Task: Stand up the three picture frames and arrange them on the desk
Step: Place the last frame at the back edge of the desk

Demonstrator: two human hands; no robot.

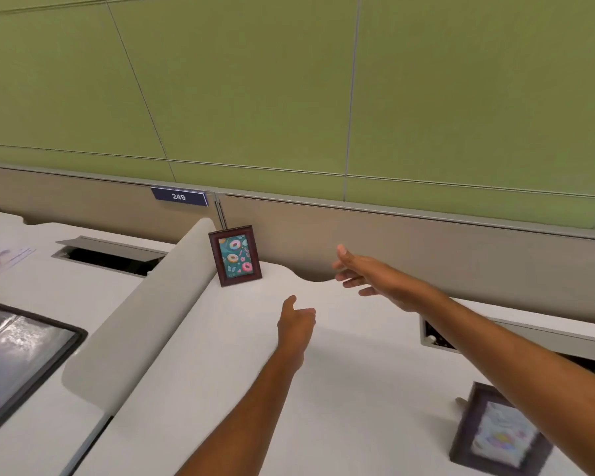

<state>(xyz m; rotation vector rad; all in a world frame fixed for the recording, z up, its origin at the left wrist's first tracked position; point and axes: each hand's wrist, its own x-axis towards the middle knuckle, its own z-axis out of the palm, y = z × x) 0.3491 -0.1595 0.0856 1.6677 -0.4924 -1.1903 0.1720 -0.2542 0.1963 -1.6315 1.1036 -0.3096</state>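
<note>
- Doughnut-print frame (235, 255) stands upright at the far tabletop (340, 365) edge, against the partition, picture facing out.
- Second frame (498, 432) stands near right; the third isn't visible.
- Left hand (296, 322) loosely curled, right hand (368, 274) spread; both grips empty.

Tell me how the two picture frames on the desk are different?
The far frame stands by the back panel with a sharp teal donut picture. The near frame sits at the desk's front, partly hidden by an arm, with a pale, blurry picture. Both have dark frames and stand upright.
</note>
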